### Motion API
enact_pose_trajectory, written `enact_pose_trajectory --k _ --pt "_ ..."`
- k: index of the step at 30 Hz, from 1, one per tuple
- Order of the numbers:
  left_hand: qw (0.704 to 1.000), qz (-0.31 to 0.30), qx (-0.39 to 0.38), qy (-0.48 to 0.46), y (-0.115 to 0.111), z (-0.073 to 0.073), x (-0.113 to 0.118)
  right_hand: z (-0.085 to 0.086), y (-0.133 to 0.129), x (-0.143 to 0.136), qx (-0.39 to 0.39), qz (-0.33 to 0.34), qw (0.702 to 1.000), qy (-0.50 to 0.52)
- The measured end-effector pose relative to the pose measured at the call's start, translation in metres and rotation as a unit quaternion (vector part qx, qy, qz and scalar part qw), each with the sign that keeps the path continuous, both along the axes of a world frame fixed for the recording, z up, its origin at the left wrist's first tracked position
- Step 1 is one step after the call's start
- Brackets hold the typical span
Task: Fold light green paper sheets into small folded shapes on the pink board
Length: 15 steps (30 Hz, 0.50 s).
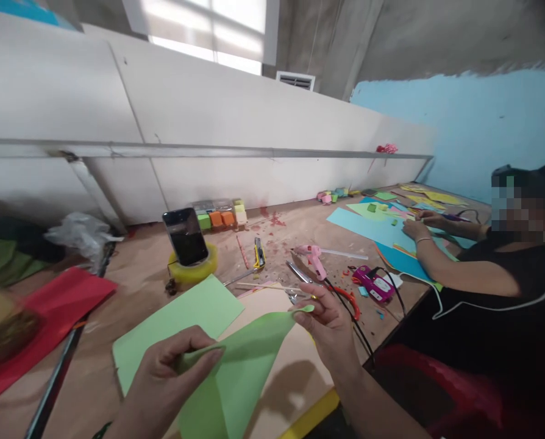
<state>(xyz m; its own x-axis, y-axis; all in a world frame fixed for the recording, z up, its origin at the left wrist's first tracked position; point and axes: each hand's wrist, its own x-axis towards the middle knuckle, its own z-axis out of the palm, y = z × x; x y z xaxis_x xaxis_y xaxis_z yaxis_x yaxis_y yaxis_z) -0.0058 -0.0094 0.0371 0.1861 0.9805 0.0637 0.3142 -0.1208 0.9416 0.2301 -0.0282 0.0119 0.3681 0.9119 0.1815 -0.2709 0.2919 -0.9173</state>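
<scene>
My left hand (169, 375) pinches the near side of a green paper sheet (252, 353) between thumb and fingers. At its far right corner, my right hand (331, 329) grips the same sheet, and that corner curls up at the fingertips. A thin wooden stick (263, 286) reaches left from my right fingers; whether they hold it I cannot tell. Beneath the raised sheet lie a peach sheet (295, 369) and, to the left, a flat light green sheet (176, 329). Scissors with orange handles (352, 303) are partly hidden behind my right hand.
A phone (185, 238) leans in a yellow tape roll (192, 268). Beyond my hands lie a yellow cutter (259, 253), a pink glue gun (316, 259) and a purple power strip (374, 284) with cords. At right, a co-worker's arms (455, 265) rest over coloured papers. Red paper (71, 305) lies left.
</scene>
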Motion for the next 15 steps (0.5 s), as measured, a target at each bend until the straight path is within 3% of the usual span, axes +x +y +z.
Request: enact_pose_trajectory --k 7,15 --pt "1.0 -0.01 -0.014 -0.007 -0.005 0.008 0.004 -0.005 -0.001 0.009 -0.021 0.019 0.999 0.033" --pt "0.999 -0.036 -0.02 0.001 0.01 -0.01 -0.007 0.004 0.003 0.012 -0.019 -0.036 0.999 0.032"
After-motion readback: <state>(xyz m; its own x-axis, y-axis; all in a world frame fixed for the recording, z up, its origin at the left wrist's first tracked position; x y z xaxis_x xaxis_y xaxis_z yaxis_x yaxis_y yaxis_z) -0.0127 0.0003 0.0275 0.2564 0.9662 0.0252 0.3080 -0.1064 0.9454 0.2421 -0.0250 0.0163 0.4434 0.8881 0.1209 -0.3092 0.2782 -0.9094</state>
